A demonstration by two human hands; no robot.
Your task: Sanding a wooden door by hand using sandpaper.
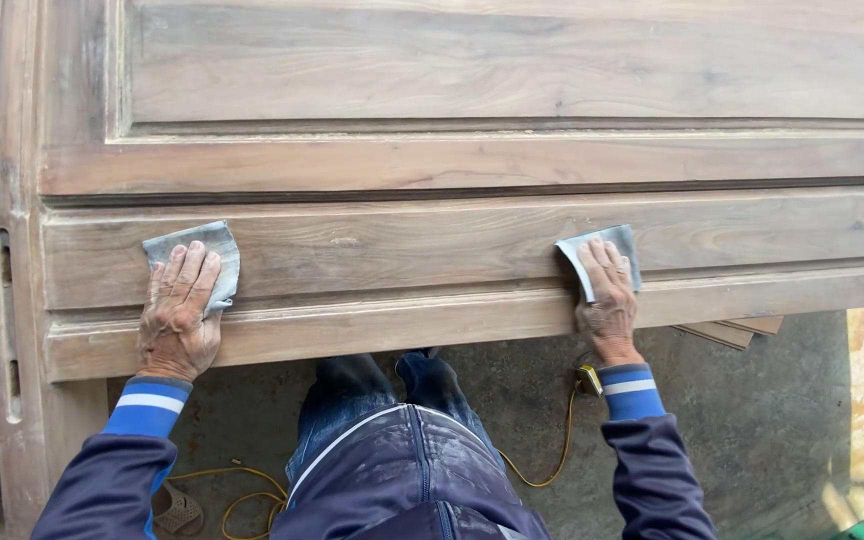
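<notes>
Seemingly sandpaper (195,250) beneath left hand (177,315)

head-worn view, looking down, close

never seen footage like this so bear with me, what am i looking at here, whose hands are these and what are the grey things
There is no machine here: a person wears a camera on the head, so the one picture looks down along their own body and blue jacket sleeves to their two bare hands.

In front of them lies a large unfinished wooden door with raised rails and grooves. The left hand presses flat on one grey sheet of sandpaper near the door's end. The right hand presses a second grey sheet further along the same rail.

Below the door's edge you see their jeans, a concrete floor, a yellow cable and a sandal.
</notes>
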